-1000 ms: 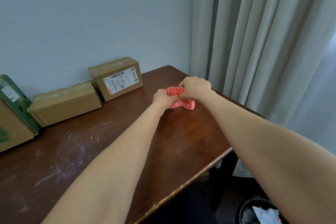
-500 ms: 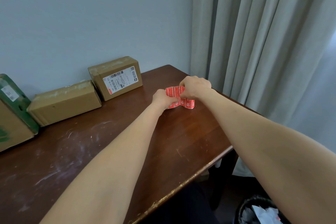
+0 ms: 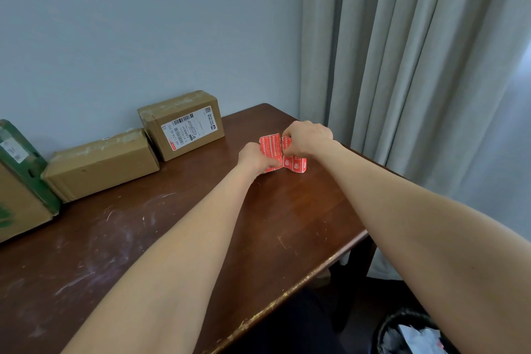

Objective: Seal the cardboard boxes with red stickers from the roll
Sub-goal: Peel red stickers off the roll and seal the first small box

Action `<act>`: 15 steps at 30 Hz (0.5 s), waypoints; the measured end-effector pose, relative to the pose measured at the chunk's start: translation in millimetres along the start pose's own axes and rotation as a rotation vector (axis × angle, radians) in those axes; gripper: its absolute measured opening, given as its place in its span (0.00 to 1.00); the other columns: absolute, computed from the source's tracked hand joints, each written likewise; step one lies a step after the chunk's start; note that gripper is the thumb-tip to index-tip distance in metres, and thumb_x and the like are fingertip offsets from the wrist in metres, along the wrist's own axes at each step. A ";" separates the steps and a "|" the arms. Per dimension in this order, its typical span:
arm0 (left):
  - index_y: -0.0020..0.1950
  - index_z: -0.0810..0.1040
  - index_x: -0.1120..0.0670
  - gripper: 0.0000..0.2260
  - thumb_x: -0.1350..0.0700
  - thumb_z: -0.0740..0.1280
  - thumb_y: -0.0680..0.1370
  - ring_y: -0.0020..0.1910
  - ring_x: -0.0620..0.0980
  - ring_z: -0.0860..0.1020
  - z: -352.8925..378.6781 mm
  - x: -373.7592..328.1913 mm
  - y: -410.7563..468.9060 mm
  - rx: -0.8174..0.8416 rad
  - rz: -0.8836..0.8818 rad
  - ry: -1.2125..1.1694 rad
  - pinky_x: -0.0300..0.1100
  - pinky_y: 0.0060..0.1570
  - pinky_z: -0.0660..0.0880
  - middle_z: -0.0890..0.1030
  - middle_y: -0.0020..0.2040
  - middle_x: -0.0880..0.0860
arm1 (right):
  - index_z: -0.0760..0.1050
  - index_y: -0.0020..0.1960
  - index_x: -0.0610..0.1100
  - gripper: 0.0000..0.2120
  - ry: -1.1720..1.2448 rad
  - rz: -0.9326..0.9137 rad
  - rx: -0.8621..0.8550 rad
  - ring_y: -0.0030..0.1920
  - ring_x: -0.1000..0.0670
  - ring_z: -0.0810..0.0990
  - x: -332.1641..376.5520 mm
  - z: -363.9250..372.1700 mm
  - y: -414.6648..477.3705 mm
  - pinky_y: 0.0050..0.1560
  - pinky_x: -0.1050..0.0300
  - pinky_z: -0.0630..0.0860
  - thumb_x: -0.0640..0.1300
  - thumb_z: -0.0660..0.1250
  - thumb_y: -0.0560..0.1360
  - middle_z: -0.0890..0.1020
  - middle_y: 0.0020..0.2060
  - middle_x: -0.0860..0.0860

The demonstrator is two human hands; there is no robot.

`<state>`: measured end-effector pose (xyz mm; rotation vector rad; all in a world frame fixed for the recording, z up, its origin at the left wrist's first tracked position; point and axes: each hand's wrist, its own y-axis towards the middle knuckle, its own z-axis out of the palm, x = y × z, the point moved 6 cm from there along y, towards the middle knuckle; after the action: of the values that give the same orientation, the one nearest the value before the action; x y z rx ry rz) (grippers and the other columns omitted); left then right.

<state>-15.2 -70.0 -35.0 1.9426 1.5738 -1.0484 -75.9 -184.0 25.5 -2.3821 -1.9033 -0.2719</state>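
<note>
A strip of red stickers from the roll stands on the brown table near its far right corner. My left hand grips the strip's left lower part. My right hand pinches its upper right edge, fingers curled over it. More red stickers show below my right hand. Two plain cardboard boxes stand against the wall: one with a white shipping label and a lower one to its left.
A green and brown carton leans at the far left. Grey curtains hang to the right of the table. A black waste bin with paper scraps sits on the floor at the bottom right. The table's front edge is worn.
Both hands stay on the sticker strip in nearly the same place; the view has shifted only slightly.
</note>
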 end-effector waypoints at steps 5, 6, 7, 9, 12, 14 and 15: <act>0.52 0.79 0.58 0.14 0.56 0.76 0.69 0.49 0.53 0.80 -1.8 0.3 -1.2 -0.048 -0.004 0.046 0.46 0.51 0.78 0.81 0.49 0.56 | 0.74 0.66 0.51 0.20 -0.007 0.000 0.004 0.54 0.47 0.81 -0.9 0.9 1.0 0.42 0.55 0.72 0.53 0.68 0.75 0.81 0.57 0.49; 0.49 0.78 0.58 0.11 0.57 0.75 0.70 0.47 0.52 0.79 -4.4 2.8 -0.5 -0.067 -0.016 0.062 0.44 0.49 0.78 0.80 0.47 0.56 | 0.74 0.67 0.51 0.21 -0.011 0.003 0.006 0.55 0.47 0.81 -1.5 1.7 1.6 0.42 0.55 0.73 0.52 0.68 0.75 0.81 0.58 0.49; 0.46 0.77 0.57 0.08 0.58 0.73 0.71 0.44 0.51 0.79 -7.3 4.9 -0.3 -0.082 -0.031 0.074 0.43 0.45 0.77 0.80 0.46 0.55 | 0.72 0.68 0.52 0.22 -0.015 0.008 0.008 0.56 0.46 0.80 -2.5 2.1 2.4 0.43 0.55 0.73 0.52 0.68 0.75 0.80 0.59 0.49; 0.47 0.77 0.58 0.07 0.59 0.72 0.73 0.39 0.50 0.79 -10.5 9.1 1.1 -0.084 -0.061 0.042 0.42 0.42 0.78 0.80 0.46 0.55 | 0.71 0.69 0.53 0.23 -0.019 0.020 0.010 0.58 0.45 0.79 -5.7 2.0 3.5 0.44 0.54 0.74 0.51 0.68 0.75 0.79 0.60 0.48; 0.56 0.78 0.60 0.12 0.61 0.72 0.74 0.39 0.50 0.81 -8.1 10.3 2.8 -0.046 -0.087 -0.114 0.45 0.47 0.81 0.81 0.50 0.57 | 0.71 0.69 0.53 0.23 -0.027 0.024 0.016 0.59 0.45 0.79 -8.3 2.6 4.2 0.44 0.54 0.74 0.51 0.69 0.74 0.78 0.61 0.48; 0.56 0.78 0.61 0.11 0.62 0.70 0.75 0.43 0.51 0.83 -5.1 6.7 0.3 -0.025 -0.105 -0.175 0.45 0.49 0.81 0.81 0.47 0.57 | 0.70 0.69 0.53 0.25 -0.043 0.034 0.019 0.59 0.45 0.78 -10.4 3.4 4.2 0.44 0.53 0.73 0.51 0.69 0.74 0.78 0.61 0.49; 0.56 0.77 0.61 0.10 0.62 0.70 0.75 0.45 0.51 0.83 -3.3 4.5 -0.2 -0.018 -0.108 -0.189 0.45 0.49 0.81 0.81 0.47 0.57 | 0.70 0.69 0.53 0.25 -0.049 0.043 0.017 0.59 0.45 0.78 -12.4 3.3 4.3 0.44 0.53 0.73 0.51 0.70 0.74 0.78 0.61 0.49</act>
<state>-14.2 -64.7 -36.4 1.7068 1.5907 -1.2189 -74.1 -196.3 20.1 -2.4375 -1.8634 -0.1955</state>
